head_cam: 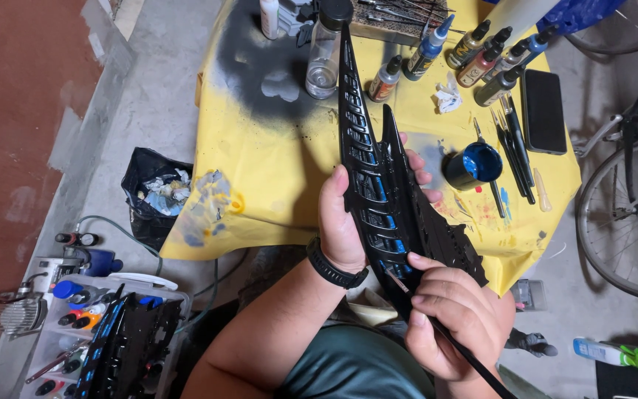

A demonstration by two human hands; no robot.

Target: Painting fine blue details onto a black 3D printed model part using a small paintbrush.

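Left hand (348,214) wrapped around the long glossy black pointed plastic model panel with blue-filled slots (374,177), thumb on the near face, fingertips showing past its far edge; panel is held above the yellow paint-stained table cover (260,155), tip pointing away from the person. Right hand (455,314) pinched shut on a thin black-handled paintbrush (452,341), bristle end touching the panel's lower edge just below the left hand. Small open pot of dark blue paint (475,165) sits on the cover just right of the panel, dropper paint bottles (481,55) beyond it. Panel's lower end is hidden behind the right hand; brush handle cut off at the frame bottom; brush tip too small to resolve.
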